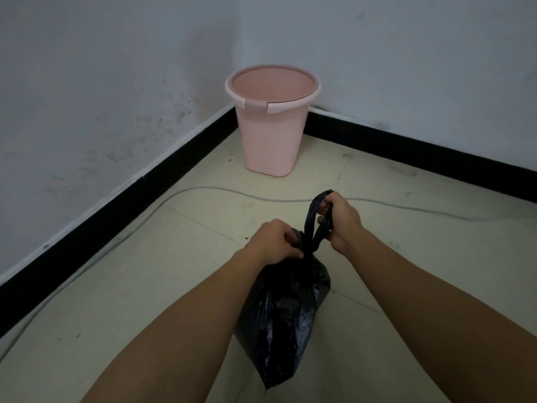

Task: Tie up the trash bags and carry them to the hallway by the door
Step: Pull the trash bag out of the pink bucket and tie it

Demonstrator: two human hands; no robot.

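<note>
A black trash bag (283, 312) hangs above the floor between my forearms, full and glossy. My left hand (276, 241) pinches the gathered neck of the bag just at the knot. My right hand (340, 218) is closed on a twisted loop of the bag's top, which rises up and to the right of the neck. A pink plastic bin (271, 135) stands in the corner of the room ahead; no liner shows in it.
White walls meet at the corner behind the bin, with a black skirting board (125, 210) along both. A thin grey cable (203, 189) runs across the pale tiled floor (145, 286) between me and the bin.
</note>
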